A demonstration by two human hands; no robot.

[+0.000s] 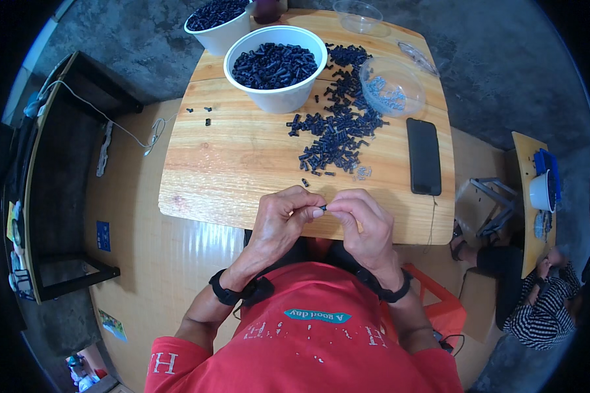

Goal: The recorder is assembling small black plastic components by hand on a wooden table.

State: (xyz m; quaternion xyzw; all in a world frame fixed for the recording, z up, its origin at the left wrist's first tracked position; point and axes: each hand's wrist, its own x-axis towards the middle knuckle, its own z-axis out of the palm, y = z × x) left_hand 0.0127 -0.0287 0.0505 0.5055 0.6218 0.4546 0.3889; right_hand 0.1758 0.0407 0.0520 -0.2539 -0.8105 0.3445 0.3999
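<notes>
My left hand (pixel 283 215) pinches a small black plastic part (pixel 322 207) between thumb and fingertips, just over the table's near edge. My right hand (pixel 364 223) is closed from the other side, its fingertips meeting at the same part; whether they also hold a tiny clear piece is too small to tell. Beyond my hands lies a loose pile of short black tubular parts (pixel 334 147). A few small clear pieces (pixel 362 173) lie at its near right edge. More of these sit in a clear round bowl (pixel 406 76) beside the pile.
A white tub (pixel 278 99) of black parts stands on the wooden table (pixel 229 164), a second tub (pixel 226 40) behind it. A black phone (pixel 425 157) lies at the right, clear lids (pixel 357 18) at the back. Another person (pixel 541 308) sits at a table far right.
</notes>
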